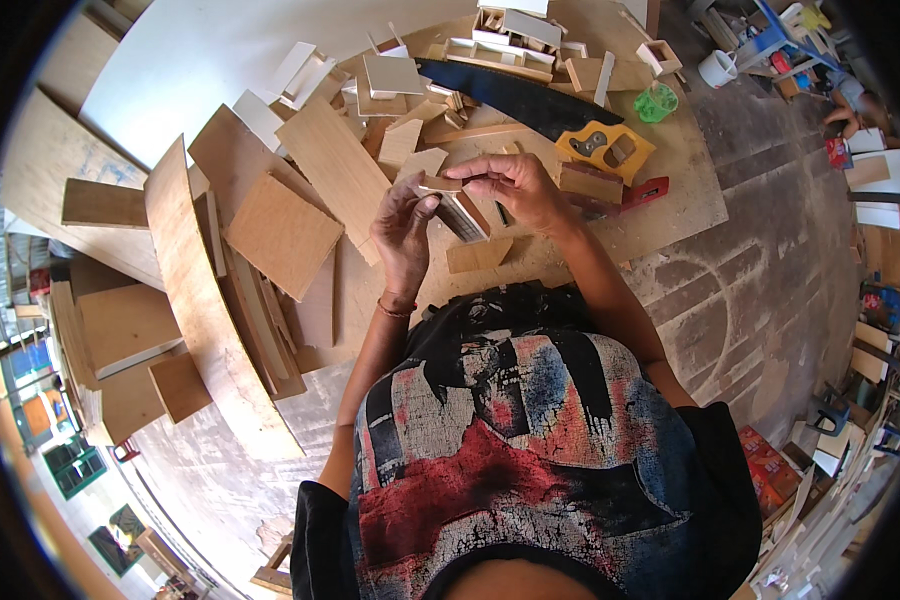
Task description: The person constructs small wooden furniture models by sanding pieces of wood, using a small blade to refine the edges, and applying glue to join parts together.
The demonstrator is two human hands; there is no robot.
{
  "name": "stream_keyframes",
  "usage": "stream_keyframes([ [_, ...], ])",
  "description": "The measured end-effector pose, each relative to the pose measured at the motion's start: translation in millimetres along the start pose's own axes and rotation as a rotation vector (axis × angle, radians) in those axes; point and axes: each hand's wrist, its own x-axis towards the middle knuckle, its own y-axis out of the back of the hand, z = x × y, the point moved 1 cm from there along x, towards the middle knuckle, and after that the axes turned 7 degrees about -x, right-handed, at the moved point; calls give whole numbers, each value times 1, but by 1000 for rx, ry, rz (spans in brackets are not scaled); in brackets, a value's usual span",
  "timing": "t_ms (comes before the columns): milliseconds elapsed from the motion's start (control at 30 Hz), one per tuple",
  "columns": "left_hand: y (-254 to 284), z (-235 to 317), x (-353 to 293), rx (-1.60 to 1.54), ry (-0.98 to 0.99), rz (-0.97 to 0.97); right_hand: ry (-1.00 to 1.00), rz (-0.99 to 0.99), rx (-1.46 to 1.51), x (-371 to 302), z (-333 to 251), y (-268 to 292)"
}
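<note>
My left hand [402,235] and my right hand [522,192] meet over the worktable [685,215], both with bent fingers. Between their fingertips is a small thin piece of wood [440,184], gripped from either side. Just beneath it, against my left fingers, is a small pale grey-faced piece with wooden edges [462,217]; whether it is joined to the upper one I cannot tell. A flat wood offcut [480,255] lies right below. Beyond my right hand rests a handsaw [515,98] with a black blade and yellow handle, beside a wooden block [590,183].
Small wooden boxes [500,57] and offcuts crowd the far side. Boards and panels [285,235] stack up at left, with a long curved strip [205,290] nearer. A red tool [645,194], green plastic container [656,102] and white mug [718,68] are at right.
</note>
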Motion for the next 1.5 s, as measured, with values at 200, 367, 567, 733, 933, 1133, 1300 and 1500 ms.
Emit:
stream_keyframes([
  [200, -2, -4, 4, -68, 114, -25, 27, 41, -60, 2, 8, 2],
  [367, -3, -8, 7, -123, 194, -34, 19, 73, -80, 5, 11, 2],
  [567, -3, -7, 10, -203, 306, -49, 68, 31, -124, 3, 6, 5],
  [733, -9, -6, 13, -175, 315, -70, -34, 187, -85, 7, 29, 11],
  [933, 19, -55, 23, 506, 289, -116, -200, 268, 149, 8, 25, 13],
  [1133, 19, -72, 34, 947, 8, -192, -287, 336, 229, 4, 27, 16],
  [1300, -3, -49, 30, 284, 166, -39, -343, 375, 329, -1, 26, 16],
  [1500, -25, -12, 32, 119, 292, -139, -330, 379, 381, -1, 27, 1],
])
